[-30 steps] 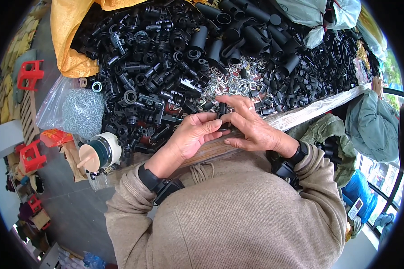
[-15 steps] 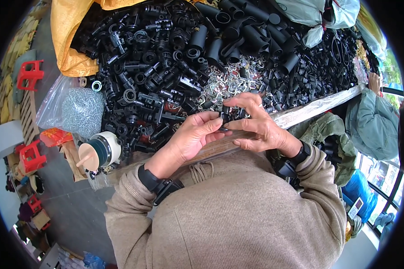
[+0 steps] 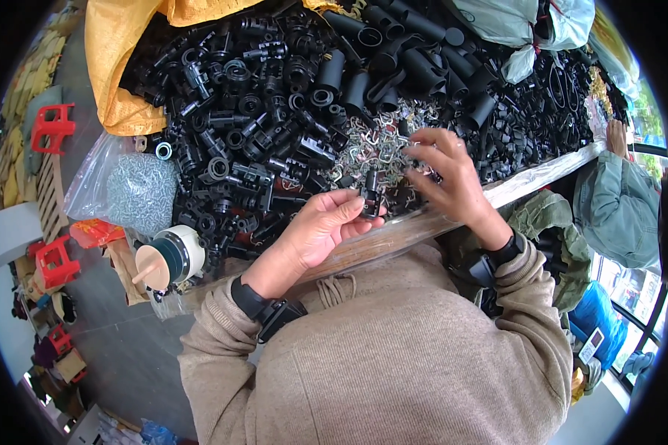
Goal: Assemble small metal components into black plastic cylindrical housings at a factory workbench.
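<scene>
My left hand [image 3: 325, 226] pinches a small black plastic part [image 3: 372, 196] upright between thumb and fingers, just above the table's wooden edge. Off to its right, my right hand [image 3: 447, 174] hovers with its fingers apart and somewhat blurred, nothing visible in them. Beneath and beyond it lies a heap of small bent metal clips [image 3: 382, 144], silvery with some reddish pieces. Left of the clips spreads a pile of black plastic ring-ended fittings [image 3: 237, 137]. Small black pieces [image 3: 512, 126] are heaped to the right.
Black tubes [image 3: 423, 70] lie at the back. On the left stand a clear bag of screws [image 3: 142, 185], a spool with a wooden handle [image 3: 169, 258] and an orange sack [image 3: 122, 81]. The wooden table edge [image 3: 527, 182] runs before me. A co-worker's sleeve [image 3: 616, 208] is at right.
My right hand has let go of the black part and moved right, toward the metal clips, its fingers spreading. My left hand stays in place, still holding the part.
</scene>
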{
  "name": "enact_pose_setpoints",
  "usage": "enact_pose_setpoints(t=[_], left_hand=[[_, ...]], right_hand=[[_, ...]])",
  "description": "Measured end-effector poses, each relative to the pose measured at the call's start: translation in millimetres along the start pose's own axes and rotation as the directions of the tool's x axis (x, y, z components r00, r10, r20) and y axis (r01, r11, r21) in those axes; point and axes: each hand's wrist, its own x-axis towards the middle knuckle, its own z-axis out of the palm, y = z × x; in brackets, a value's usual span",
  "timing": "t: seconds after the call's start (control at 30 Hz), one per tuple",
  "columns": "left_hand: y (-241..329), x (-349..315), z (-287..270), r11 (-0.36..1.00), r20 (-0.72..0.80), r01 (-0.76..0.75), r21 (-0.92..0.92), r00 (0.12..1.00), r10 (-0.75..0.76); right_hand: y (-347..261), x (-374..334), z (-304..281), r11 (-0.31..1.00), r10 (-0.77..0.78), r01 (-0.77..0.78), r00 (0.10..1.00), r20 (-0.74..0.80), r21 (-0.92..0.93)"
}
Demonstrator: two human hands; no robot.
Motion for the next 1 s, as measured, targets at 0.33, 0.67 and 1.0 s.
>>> enact_pose_setpoints(t=[0.33,0.67,1.0], left_hand=[[-3.8,1.4,1.4,0.999,-0.036,-0.031,0.024,0.999,0.032],[2.2,0.0,9.9,0.988,-0.037,-0.151,0.026,0.988,0.152],[-3.2,6.1,8.8,0.952,0.050,-0.304,0.031,0.952,0.302]], right_hand=[[37.5,9.5,18.4,0.922,0.024,-0.017,1.000,0.015,-0.386],[15.7,-0.7,9.0,0.314,0.485,-0.470,0.827,0.286,0.825],[-11.6,-4.8,31.7,0.070,0.417,-0.496,0.802,0.426,0.865]])
